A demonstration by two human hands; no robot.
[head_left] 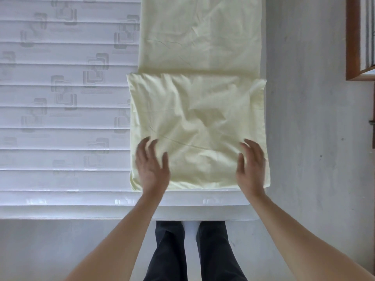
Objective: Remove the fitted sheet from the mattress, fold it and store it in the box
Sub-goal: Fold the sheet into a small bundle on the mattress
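Note:
A pale yellow fitted sheet (198,118) lies as a long folded strip on the bare white mattress (60,110), along its right side. The near end of the strip is folded back over itself into a thicker, wrinkled square. My left hand (152,165) rests flat on the near left part of that square, fingers spread. My right hand (251,165) lies on the near right part, fingers straight and close together. Neither hand grips the cloth. No box is in view.
The mattress has a quilted pattern and ends at a front edge (121,211) just before my legs (190,250). Grey floor (314,138) runs along the right. A brown wooden frame (353,47) stands at the upper right.

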